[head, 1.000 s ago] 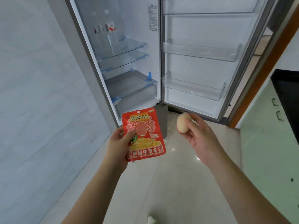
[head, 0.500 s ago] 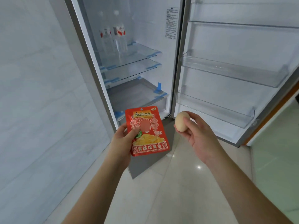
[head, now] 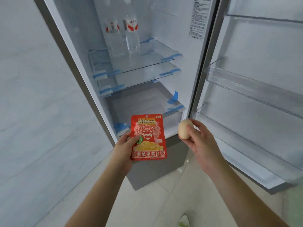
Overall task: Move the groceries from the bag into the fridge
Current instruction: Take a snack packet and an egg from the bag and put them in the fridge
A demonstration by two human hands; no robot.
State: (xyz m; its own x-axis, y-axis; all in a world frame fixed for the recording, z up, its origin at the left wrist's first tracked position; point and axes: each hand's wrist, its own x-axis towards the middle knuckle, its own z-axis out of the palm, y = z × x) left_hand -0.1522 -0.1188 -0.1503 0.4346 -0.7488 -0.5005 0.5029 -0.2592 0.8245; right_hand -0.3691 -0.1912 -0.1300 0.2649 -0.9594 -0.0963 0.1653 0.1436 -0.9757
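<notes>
The person is standing before the open fridge (head: 78,89). The left hand (head: 125,145) is pinching a red packet (head: 148,136) and the right hand (head: 199,140) is gripping an egg (head: 184,129), both just in front of the fridge's lowest drawer. Inside the fridge, two bottles (head: 131,35) are standing on the upper shelf. Both items are waiting to be placed; the bag is not showing.

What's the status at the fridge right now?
Left hand grips red pickle packet. Right hand holds egg. Fridge open; two water bottles on top shelf; nothing blocking.
</notes>
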